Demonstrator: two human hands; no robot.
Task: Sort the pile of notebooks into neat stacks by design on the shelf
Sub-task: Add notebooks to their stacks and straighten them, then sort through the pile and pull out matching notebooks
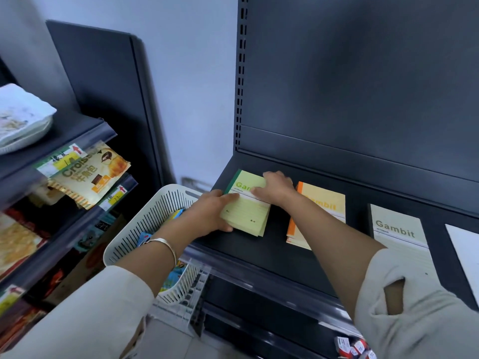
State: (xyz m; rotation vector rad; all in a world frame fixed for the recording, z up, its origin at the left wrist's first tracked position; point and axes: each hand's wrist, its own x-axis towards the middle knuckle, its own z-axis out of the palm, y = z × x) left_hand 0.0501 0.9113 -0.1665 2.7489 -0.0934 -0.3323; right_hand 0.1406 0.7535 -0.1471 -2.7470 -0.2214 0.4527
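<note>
While the left hand (207, 213) grips the green stack (246, 213) at the shelf's (259, 255) left end and the right hand (277, 189) clasps its far corner, both should squeeze inward to square its edges.

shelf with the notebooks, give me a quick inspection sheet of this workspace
surface: dark shelf, flat, with a dark back panel
job's things: green stack at left, orange stack beside it, grey notebook further right, a white cover cut off at the frame edge
clutter: nothing seen on the shelf
grippers: left hand grips the green stack's left edge, thumb on top; right hand holds its far right side
cables: nothing seen
surroundings: white basket with colourful items left of the shelf; snack packet on the neighbouring rack; pale wall behind
</note>
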